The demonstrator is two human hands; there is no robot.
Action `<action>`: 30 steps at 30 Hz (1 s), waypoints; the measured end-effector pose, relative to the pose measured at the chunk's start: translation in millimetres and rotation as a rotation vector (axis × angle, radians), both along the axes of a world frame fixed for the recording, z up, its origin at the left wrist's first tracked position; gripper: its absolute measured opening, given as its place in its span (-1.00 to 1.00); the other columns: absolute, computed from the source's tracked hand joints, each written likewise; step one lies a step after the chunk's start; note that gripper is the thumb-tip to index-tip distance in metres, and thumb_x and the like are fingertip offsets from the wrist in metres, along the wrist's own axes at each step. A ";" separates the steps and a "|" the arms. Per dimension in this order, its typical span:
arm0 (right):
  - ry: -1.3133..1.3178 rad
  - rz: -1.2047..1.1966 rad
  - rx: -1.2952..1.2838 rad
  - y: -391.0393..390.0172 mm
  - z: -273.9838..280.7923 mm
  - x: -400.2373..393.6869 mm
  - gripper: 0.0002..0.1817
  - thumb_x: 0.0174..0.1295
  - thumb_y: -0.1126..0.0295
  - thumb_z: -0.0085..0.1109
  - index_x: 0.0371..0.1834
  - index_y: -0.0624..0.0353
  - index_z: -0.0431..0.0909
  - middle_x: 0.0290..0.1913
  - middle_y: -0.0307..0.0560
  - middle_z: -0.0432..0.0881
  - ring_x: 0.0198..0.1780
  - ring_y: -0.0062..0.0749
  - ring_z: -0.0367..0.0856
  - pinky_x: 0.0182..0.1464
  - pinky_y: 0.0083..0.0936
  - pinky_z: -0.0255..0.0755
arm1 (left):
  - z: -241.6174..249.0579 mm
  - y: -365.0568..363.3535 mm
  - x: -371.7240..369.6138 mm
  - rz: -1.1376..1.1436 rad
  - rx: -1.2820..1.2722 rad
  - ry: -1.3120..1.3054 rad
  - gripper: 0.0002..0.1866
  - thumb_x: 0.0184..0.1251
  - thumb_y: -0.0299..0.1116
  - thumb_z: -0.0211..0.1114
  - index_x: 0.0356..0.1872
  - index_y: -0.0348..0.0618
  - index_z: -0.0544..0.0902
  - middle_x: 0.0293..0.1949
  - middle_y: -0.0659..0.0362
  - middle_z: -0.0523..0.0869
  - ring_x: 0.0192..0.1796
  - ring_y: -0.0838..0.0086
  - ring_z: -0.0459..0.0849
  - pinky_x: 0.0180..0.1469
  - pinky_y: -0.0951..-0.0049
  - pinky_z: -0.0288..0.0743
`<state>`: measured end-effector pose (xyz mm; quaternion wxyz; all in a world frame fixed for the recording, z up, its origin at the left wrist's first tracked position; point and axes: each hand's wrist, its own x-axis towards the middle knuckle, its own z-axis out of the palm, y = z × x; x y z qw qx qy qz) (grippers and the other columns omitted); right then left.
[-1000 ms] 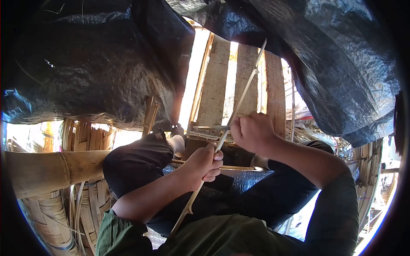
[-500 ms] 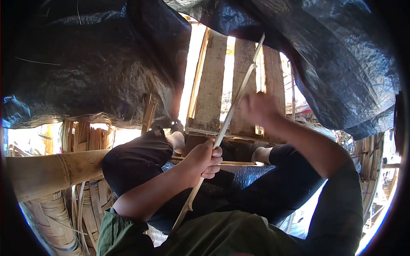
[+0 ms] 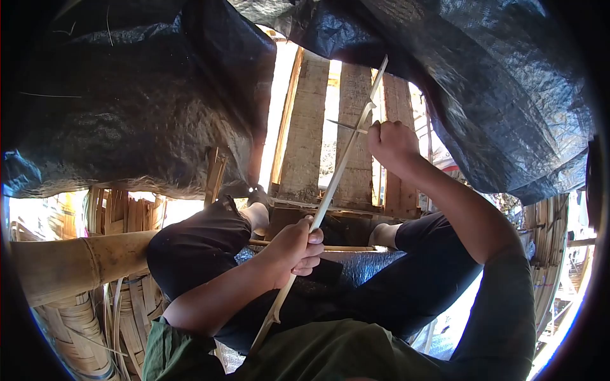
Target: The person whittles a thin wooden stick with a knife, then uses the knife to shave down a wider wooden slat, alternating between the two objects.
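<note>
A long pale strip that looks like split bamboo (image 3: 338, 170) runs slantwise from my lap up toward the top centre. My left hand (image 3: 297, 253) is closed around its lower half. Farther up, my right hand (image 3: 393, 143) is closed on a thin knife (image 3: 346, 126), whose blade crosses the strip just below a raised node. The knife's handle is hidden inside the fist. Another node juts from the strip below my left hand.
Dark plastic sheeting (image 3: 114, 108) hangs at upper left and upper right. Wooden planks (image 3: 308, 127) with bright gaps lie ahead. A thick bamboo pole (image 3: 82, 263) is at left, above woven bamboo (image 3: 82, 330). My bent legs flank the middle.
The blurred right hand has moved slightly up and right, and the knife blade now shows across the strip. The whole view has shifted slightly; my left hand keeps its hold.
</note>
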<state>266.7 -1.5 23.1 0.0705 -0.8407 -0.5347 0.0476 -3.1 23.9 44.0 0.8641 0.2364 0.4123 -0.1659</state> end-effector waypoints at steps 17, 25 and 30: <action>0.256 0.187 0.083 -21.7 -11.1 -38.2 -0.53 0.30 0.22 -0.11 -0.75 0.18 0.51 -0.80 0.00 0.48 -0.73 -0.16 0.54 -0.62 -0.21 0.47 | -12.8 0.2 3.9 -0.015 -0.074 0.004 -0.56 0.51 -0.06 -0.38 -0.61 0.08 0.21 -0.77 0.41 0.05 -0.78 0.65 -0.03 -0.75 0.57 -0.11; 0.345 0.111 -0.044 -22.0 -2.9 -50.0 -0.53 0.32 0.21 -0.20 -0.71 0.14 0.51 -0.72 0.00 0.54 -0.68 -0.25 0.57 -0.60 -0.23 0.49 | -6.9 2.7 1.6 -0.021 -0.078 0.035 -0.69 0.33 -0.27 -0.30 -0.67 0.09 0.17 -0.79 0.41 0.06 -0.79 0.67 -0.04 -0.77 0.60 -0.14; 0.256 0.195 -0.232 -23.6 27.1 -67.6 -0.54 0.31 0.16 -0.21 -0.56 0.16 0.62 -0.70 0.02 0.56 -0.63 -0.15 0.61 -0.47 -0.20 0.55 | -2.2 3.7 2.9 -0.035 -0.074 0.012 -0.69 0.33 -0.27 -0.33 -0.66 0.09 0.17 -0.78 0.40 0.07 -0.78 0.67 -0.04 -0.76 0.59 -0.13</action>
